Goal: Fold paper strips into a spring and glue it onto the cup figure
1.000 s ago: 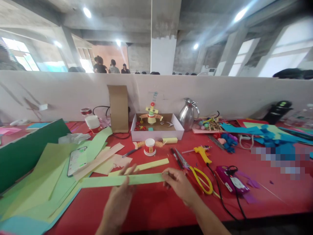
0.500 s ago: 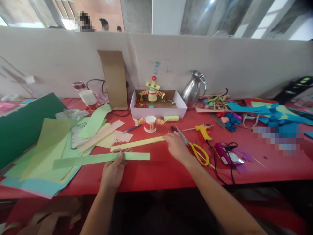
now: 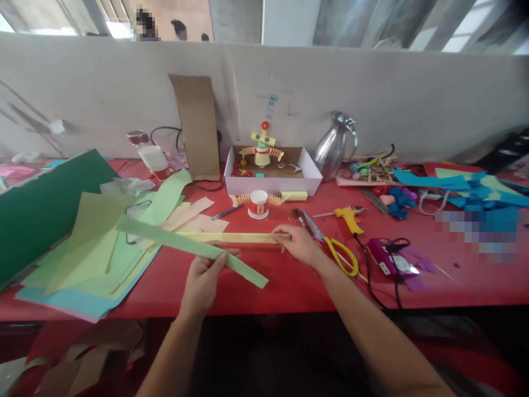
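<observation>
A long green paper strip is pinched in my left hand, slanting down to the right over the red table. My right hand grips the right end of a yellow paper strip, whose left part passes behind the green one. Just beyond the strips stands a red and white paper cup with folded paper arms on both sides. Scissors with yellow handles lie right beside my right hand, next to a dark pen.
Coloured paper sheets and a phone cover the left side. Behind the cup, a white box holds a paper figure. A steel jug, a yellow glue gun and a purple device with cords are to the right.
The green strip has turned, its left end rising and its right end dropping. The yellow strip has become more level, with my right hand still on its end. The view has shifted slightly.
</observation>
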### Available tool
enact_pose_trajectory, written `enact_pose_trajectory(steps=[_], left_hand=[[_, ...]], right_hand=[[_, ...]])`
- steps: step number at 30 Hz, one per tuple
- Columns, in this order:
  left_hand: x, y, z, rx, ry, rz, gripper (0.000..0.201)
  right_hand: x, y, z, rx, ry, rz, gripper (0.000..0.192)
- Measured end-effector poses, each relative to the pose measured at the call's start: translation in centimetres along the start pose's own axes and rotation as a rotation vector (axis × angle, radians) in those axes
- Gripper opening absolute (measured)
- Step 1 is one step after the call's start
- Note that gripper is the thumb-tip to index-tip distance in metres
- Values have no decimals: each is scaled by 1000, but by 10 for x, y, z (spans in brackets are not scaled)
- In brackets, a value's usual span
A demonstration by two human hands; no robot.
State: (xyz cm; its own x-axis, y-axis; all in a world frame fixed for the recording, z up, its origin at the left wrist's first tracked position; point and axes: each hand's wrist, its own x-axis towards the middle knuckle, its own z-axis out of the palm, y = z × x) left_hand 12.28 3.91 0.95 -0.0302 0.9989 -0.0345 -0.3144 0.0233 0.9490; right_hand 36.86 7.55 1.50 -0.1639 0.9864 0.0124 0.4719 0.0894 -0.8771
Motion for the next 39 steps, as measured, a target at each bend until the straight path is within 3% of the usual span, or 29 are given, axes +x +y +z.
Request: enact_pose_trajectory(steps=[6, 10, 13, 17, 21, 23, 27, 29, 35, 39], left_hand=[[20, 16, 31, 145, -112, 79, 29], [44, 20, 45, 157, -127, 49, 31], [57, 22, 53, 165, -117, 42, 30], [67, 25, 61, 217, -157, 94, 28], [70, 29, 62, 164, -49, 139, 26], [69, 32, 58, 98, -57, 83, 28], [59, 32, 48, 123, -351, -279, 35], [51, 28, 46, 123, -416, -409, 35], [44, 9, 57, -44, -157, -377, 27], [58, 0, 64, -107, -129, -320, 28]], right_hand=[[-15, -11, 14, 164, -144, -77, 15], [-7, -10, 15, 258, -116, -67, 9], [0, -9, 16, 350, -91, -62, 18], [2, -9, 22, 438, -175, -104, 28], [1, -12, 25, 427, -200, -128, 27], [2, -14, 23, 449, -193, -113, 28], [9, -19, 16, 547, -247, -101, 37], [12, -21, 15, 553, -257, -121, 38], [23, -15, 28, 644, -43, -116, 38], [31, -7, 33, 642, 72, -113, 36]])
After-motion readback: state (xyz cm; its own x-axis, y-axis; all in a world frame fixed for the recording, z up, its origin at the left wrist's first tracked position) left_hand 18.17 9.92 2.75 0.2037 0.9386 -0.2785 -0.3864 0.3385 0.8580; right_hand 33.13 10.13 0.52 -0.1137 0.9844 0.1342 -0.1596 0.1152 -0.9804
